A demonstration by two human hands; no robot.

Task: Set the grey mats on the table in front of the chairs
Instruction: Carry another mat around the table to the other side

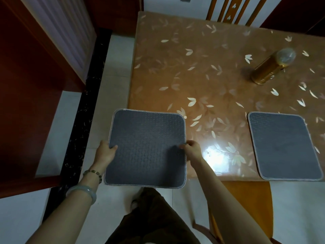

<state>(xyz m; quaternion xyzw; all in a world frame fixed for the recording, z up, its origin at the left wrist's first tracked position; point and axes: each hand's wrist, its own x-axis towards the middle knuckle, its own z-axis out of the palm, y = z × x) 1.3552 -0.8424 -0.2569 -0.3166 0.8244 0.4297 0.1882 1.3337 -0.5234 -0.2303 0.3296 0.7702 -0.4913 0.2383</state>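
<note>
I hold a square grey mat (146, 147) flat in the air over the near left corner of the table (202, 71); part of it overhangs the floor. My left hand (105, 152) grips its left edge and my right hand (192, 149) grips its right edge. A second grey mat (283, 147) lies flat on the table at the near right edge, in front of a wooden chair (246, 196) tucked under the table. Another chair back (230, 9) stands at the table's far side.
A gold cylindrical lamp (269, 67) lies on its side on the table's right part. A dark red wooden cabinet (31, 76) stands to the left, across a strip of pale tiled floor (114, 71). My leg (151, 217) is below the held mat.
</note>
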